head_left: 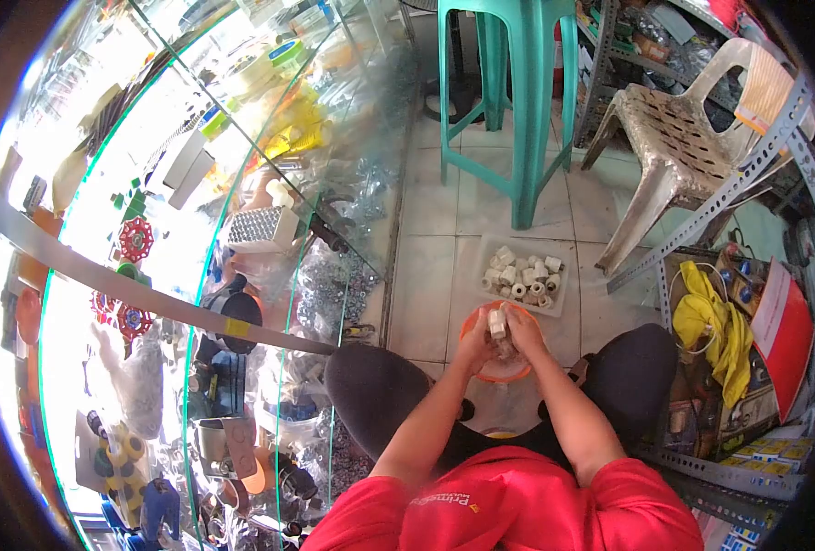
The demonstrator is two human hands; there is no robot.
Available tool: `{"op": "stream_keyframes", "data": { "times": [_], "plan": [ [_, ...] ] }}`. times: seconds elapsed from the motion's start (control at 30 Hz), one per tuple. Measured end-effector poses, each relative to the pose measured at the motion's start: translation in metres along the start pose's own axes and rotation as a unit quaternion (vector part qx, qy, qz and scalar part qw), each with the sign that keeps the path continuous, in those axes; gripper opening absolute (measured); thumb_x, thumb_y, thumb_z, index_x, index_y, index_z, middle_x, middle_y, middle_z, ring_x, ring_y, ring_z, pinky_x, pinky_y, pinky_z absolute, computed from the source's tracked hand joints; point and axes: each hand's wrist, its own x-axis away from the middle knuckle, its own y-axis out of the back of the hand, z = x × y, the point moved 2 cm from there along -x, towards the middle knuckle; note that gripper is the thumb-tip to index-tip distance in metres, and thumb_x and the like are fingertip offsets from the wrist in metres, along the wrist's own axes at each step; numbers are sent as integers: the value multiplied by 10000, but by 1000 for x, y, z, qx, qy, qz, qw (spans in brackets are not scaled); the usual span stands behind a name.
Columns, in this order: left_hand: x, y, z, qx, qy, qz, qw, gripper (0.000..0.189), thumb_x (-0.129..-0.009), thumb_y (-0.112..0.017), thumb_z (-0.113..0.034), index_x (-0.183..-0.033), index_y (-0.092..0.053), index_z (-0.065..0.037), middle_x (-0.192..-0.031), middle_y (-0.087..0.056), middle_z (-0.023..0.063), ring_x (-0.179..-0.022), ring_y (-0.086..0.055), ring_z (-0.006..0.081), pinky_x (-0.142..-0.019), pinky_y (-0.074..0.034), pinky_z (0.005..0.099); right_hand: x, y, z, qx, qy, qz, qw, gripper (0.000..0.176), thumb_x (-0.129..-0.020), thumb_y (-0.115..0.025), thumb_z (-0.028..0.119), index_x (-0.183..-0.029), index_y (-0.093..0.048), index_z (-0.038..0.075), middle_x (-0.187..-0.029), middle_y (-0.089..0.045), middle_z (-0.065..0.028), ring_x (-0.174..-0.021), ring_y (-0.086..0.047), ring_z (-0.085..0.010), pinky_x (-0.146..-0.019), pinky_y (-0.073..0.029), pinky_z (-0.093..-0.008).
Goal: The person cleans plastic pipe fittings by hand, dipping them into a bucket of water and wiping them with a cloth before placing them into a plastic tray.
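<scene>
Over an orange-rimmed basin (506,377) between my knees, my left hand (477,345) and my right hand (525,331) are brought close together. Their fingers are closed around a small whitish pipe fitting (496,323), which shows between the fingertips. What lies inside the basin is mostly hidden by my hands and forearms. Just beyond it on the floor, a translucent plastic tray (562,292) holds several similar whitish pipe fittings (520,275), some with dark round openings.
A glass display case (269,230) full of hardware runs along my left. Ahead stands a green plastic stool (522,119). To the right are a worn plastic chair (664,138), a slotted metal shelf post (701,207) and a yellow cloth (708,317).
</scene>
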Motion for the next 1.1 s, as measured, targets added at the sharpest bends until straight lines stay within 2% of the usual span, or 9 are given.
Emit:
{"op": "stream_keyframes", "data": {
  "times": [0.2,0.3,0.4,0.53,0.6,0.8,0.9,0.97,1.1],
  "plan": [
    [-6,7,6,34,16,30,999,427,-856,-394,-462,-1101,-481,-124,-1017,-529,29,-876,-520,170,-776,-431,351,2,9,4,226,134,-229,937,376,-777,-559,350,-999,-554,46,-921,-582,-146,-897,-546,-256,-802,-401,-348],
    [-1,0,2,34,-7,-2,999,399,-863,-387,-452,-1083,-488,-135,-1011,-536,20,-878,-521,172,-757,-430,340,3,3,0,72,46,-57,995,384,-738,-627,293,-1001,-541,27,-890,-572,-135,-882,-554,-257,-773,-421,-331],
    [-1,3,-2,-20,-12,-27,999,375,-878,-371,-419,-1087,-488,-129,-1027,-540,23,-927,-519,188,-776,-426,337,18,-7,11,204,230,-57,950,386,-743,-623,276,-1011,-517,20,-901,-568,-102,-817,-559,-213,-734,-437,-316],
    [-2,8,2,77,-26,-38,996,353,-888,-363,-370,-1074,-490,-99,-993,-554,40,-932,-530,194,-790,-433,354,6,3,-7,-93,-10,27,995,286,-798,-559,237,-1003,-514,41,-893,-573,-75,-728,-545,-144,-642,-445,-273],
    [-21,37,16,118,-44,-56,990,354,-898,-335,-350,-1068,-484,-77,-986,-553,47,-927,-532,203,-809,-435,364,-2,7,-17,-398,-136,89,903,249,-824,-521,230,-1002,-518,55,-895,-578,-68,-695,-536,-116,-593,-437,-243],
    [-10,29,13,-196,-121,61,971,346,-920,-273,-259,-1149,-422,-47,-1083,-508,93,-982,-511,225,-869,-415,344,-2,17,-6,-453,-215,101,859,260,-836,-493,289,-987,-522,80,-829,-576,-46,-662,-512,-83,-524,-406,-210],
    [-11,15,11,60,21,30,998,368,-921,-273,-296,-1147,-425,-48,-1088,-508,88,-985,-507,214,-866,-411,315,-10,21,-22,-399,-198,140,884,310,-820,-518,268,-1044,-501,55,-884,-582,-66,-698,-543,-125,-547,-439,-243],
    [9,-8,-1,-18,-6,34,999,405,-913,-279,-356,-1119,-450,-52,-1041,-532,70,-947,-521,201,-823,-422,307,-7,16,-17,-107,-49,89,989,359,-810,-513,230,-1109,-463,37,-968,-567,-114,-812,-551,-203,-653,-453,-301],
    [16,-13,-5,-77,-20,-17,997,382,-906,-303,-335,-1109,-460,-52,-973,-540,98,-908,-534,208,-773,-432,359,36,1,40,253,156,68,952,447,-794,-471,145,-1213,-376,18,-1108,-498,-193,-1048,-463,-329,-882,-370,-388]
  ]
}}
